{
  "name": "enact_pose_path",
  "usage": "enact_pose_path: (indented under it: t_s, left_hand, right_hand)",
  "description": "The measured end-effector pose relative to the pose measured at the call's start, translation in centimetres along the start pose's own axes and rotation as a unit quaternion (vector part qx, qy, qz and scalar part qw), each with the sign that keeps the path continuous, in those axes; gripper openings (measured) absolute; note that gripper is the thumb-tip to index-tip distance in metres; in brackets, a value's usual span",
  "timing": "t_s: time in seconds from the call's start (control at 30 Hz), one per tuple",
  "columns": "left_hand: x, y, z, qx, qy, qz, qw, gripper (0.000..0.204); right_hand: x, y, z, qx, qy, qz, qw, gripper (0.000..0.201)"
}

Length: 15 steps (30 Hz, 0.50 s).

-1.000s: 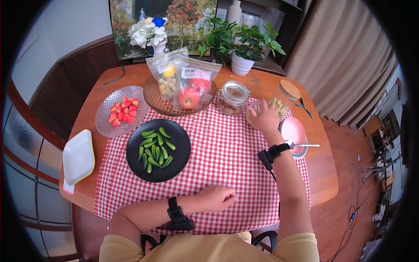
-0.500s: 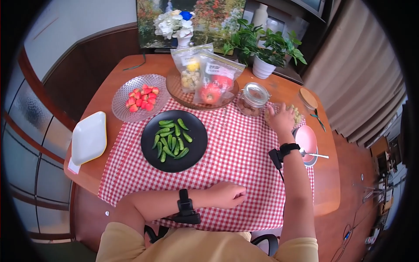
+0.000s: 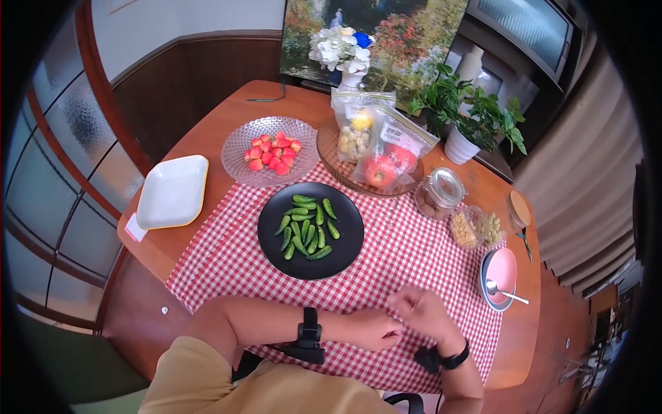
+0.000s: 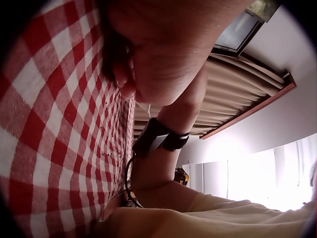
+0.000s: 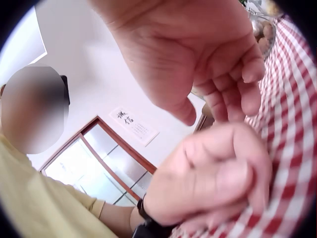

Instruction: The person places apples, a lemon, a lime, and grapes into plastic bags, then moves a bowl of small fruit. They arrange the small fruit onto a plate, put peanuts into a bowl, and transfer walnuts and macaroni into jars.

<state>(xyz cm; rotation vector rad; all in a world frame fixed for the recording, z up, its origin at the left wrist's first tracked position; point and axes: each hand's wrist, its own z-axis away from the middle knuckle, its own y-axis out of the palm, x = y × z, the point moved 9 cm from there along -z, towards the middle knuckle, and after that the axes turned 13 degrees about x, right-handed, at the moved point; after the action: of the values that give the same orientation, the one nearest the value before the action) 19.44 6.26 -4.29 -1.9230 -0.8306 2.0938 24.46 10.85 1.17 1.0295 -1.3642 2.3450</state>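
Observation:
In the head view the left hand (image 3: 374,329) rests on the red checked cloth (image 3: 227,238), its fingers loosely curled and empty. The right hand (image 3: 426,314) hangs just beside it, holding nothing. Seen in the right wrist view, the right palm (image 5: 198,59) has relaxed, slightly bent fingers above the left hand (image 5: 208,173); whether they touch cannot be told. The left wrist view has the left hand (image 4: 158,59) close over the cloth (image 4: 64,124). A black plate (image 3: 276,255) with several small cucumbers (image 3: 319,213) lies beyond the hands.
Strawberries (image 3: 281,143) fill a glass bowl (image 3: 238,165), with a white tray (image 3: 172,193) to its left. Bagged fruit (image 3: 380,171) stands at the back. Toward the right are a lidded jar (image 3: 441,190), two small containers (image 3: 465,230) and a pink bowl (image 3: 505,265) with a spoon.
The right hand has left the small containers and come back toward the body, beside the left hand. The left hand stays on the cloth. The head view has turned to the left.

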Motion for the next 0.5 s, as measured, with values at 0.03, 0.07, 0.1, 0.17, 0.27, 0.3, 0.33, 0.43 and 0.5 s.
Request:
enact_pose_path:
  t_s: [0.03, 0.07, 0.1, 0.17, 0.27, 0.3, 0.33, 0.43, 0.5]
  left_hand:
    - [0.6, 0.4, -0.1, -0.007, -0.003, 0.000, 1.000, 0.016]
    - [0.3, 0.3, 0.1, -0.049, 0.047, -0.004, 0.998, 0.016]
    - [0.1, 0.1, 0.3, -0.090, 0.096, -0.010, 0.991, 0.016]
    - [0.7, 0.5, 0.0, -0.065, 0.073, 0.004, 0.995, 0.019]
    - [-0.2, -0.5, 0.2, -0.091, 0.107, 0.015, 0.990, 0.018]
    - [0.4, -0.1, -0.1, -0.051, 0.063, 0.034, 0.996, 0.018]
    - [0.9, 0.3, -0.3, -0.012, 0.019, 0.052, 0.998, 0.017]
    - [0.6, 0.1, -0.2, -0.005, 0.014, 0.063, 0.998, 0.018]
    - [0.7, 0.1, -0.1, -0.013, 0.013, 0.063, 0.998, 0.018]
  right_hand:
    - [1.3, 1.7, 0.3, 0.047, -0.070, 0.003, 0.996, 0.026]
    - [1.3, 2.6, 0.3, 0.051, -0.073, 0.006, 0.996, 0.026]
    - [1.0, 3.2, 0.1, 0.035, -0.079, -0.007, 0.996, 0.030]
    - [0.5, 3.4, -0.3, 0.019, -0.087, -0.022, 0.996, 0.034]
    - [-0.9, 3.4, -0.8, 0.028, -0.072, -0.112, 0.991, 0.035]
    - [-1.4, 3.6, -0.9, 0.040, -0.060, -0.135, 0.988, 0.033]
    - [-1.8, 3.8, -1.1, 0.053, -0.048, -0.157, 0.985, 0.032]
    - [-2.8, 4.2, -1.4, 0.068, -0.041, -0.170, 0.982, 0.034]
    - [-2.8, 4.1, -1.5, 0.061, -0.053, -0.167, 0.983, 0.034]
